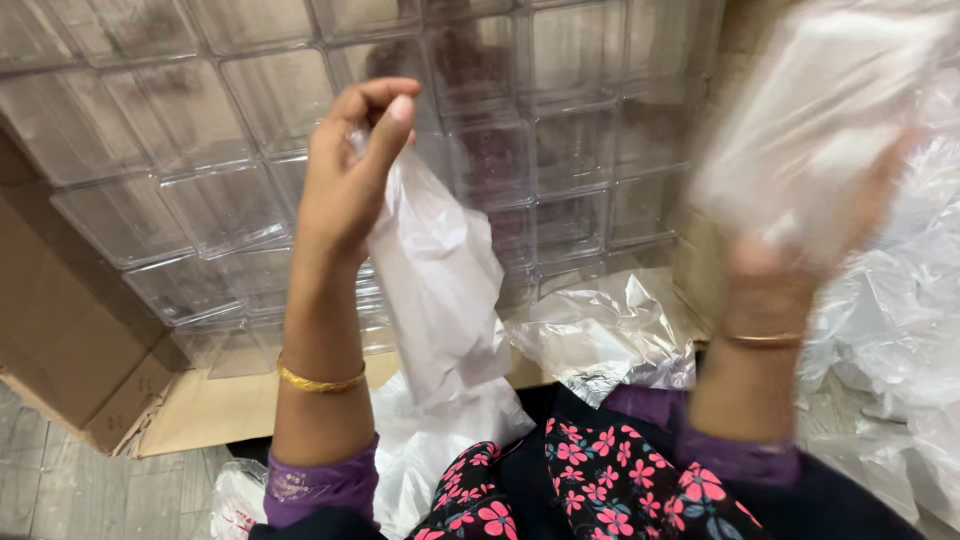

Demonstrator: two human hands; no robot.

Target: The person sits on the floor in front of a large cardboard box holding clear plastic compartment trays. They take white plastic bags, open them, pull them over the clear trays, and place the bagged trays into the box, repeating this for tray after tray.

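Many clear boxes [560, 150] fill cardboard carton [70, 340].

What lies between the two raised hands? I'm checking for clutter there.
In the head view, between the left hand holding a white plastic bag and the blurred right hand, stacked clear plastic boxes stand behind, with crumpled clear plastic wrap below.
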